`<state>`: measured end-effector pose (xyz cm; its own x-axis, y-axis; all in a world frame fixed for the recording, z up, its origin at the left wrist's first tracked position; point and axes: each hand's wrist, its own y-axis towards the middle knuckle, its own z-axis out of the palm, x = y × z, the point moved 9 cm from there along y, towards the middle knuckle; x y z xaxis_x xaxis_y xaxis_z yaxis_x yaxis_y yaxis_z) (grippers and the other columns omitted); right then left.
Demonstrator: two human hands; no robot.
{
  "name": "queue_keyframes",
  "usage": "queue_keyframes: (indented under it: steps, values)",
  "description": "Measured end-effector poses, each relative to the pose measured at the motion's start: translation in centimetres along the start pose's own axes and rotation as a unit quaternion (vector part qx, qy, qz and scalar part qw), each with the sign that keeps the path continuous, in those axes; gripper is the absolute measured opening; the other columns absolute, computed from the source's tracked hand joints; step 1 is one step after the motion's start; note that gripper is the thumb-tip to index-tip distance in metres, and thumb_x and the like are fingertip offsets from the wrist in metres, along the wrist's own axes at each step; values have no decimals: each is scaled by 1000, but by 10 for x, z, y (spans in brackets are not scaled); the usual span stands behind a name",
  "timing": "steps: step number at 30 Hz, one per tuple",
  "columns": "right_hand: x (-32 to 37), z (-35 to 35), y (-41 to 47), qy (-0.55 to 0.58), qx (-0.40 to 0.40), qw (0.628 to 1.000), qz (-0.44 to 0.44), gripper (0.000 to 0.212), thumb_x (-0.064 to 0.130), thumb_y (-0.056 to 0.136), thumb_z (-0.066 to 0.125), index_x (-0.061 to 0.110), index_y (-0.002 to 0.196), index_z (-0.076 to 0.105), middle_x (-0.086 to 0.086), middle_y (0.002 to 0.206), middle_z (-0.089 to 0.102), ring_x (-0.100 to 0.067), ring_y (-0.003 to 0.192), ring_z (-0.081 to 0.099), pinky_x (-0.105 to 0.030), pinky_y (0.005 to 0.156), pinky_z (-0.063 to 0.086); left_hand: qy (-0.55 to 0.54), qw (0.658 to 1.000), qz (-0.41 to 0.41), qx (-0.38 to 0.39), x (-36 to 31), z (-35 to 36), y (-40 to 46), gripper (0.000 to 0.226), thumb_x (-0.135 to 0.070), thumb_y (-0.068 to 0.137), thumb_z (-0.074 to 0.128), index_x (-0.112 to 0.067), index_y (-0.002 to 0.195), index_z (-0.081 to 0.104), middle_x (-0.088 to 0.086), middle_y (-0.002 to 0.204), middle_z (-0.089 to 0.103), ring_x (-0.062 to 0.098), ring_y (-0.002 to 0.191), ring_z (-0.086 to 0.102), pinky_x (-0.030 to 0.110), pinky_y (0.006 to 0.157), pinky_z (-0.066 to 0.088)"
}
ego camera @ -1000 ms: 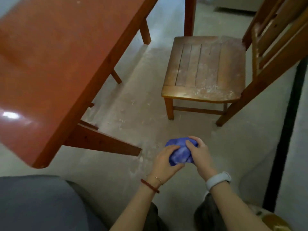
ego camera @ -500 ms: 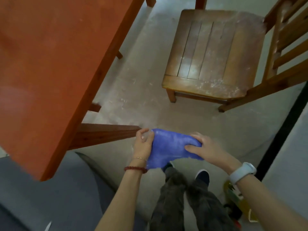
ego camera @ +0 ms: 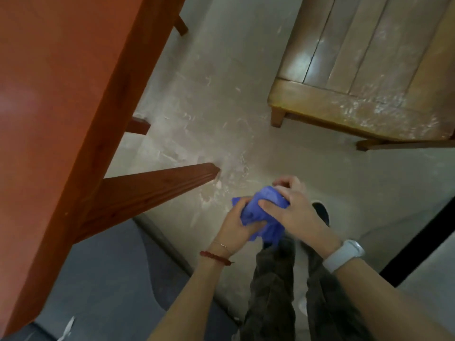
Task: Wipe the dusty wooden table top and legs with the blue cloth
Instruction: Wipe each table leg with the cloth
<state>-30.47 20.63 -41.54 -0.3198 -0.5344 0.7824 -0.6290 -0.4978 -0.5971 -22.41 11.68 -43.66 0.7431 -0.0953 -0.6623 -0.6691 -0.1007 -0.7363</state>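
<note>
Both hands — left hand [ego camera: 235, 223] & right hand [ego camera: 293, 210] — have fingers clenched round the bunched blue cloth [ego camera: 262, 212], held above the floor [ego camera: 197, 99] just right of the table [ego camera: 61, 94] leg [ego camera: 157, 188].

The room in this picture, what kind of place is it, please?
Probably a plain indoor room, little used or recently worked in. A red-brown wooden table and a slatted wooden chair stand on a bare concrete floor, with white dust on the chair seat and floor.
</note>
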Motion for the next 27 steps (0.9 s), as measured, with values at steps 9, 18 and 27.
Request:
queue_keyframes:
  steps: [9,18,27]
  values:
    - [1,41,40,170,102,979,53,23,5,88,55,13,110,50,8,91,55,2,81,52,-2,67,41,-66,970,-25,-232,3,-65,-7,30,-11,73,74,-25,90,53,-9,94,59,6,87,57,17,74,48]
    - [82,110,116,18,36,987,-157,42,21,87,46,15,128,44,-7,119,59,-18,100,58,-28,87,44,262,790,-85,-547,27,-139,-74,65,-33,77,44,-6,135,36,27,138,34,42,127,30,50,103,31]
    - [66,217,154,50,91,978,-182,37,18,87,45,9,122,54,-18,115,54,-34,102,53,-40,91,42,443,708,-19,-550,56,-144,-70,77,-16,75,55,-11,143,18,29,146,17,41,138,9,54,111,19]
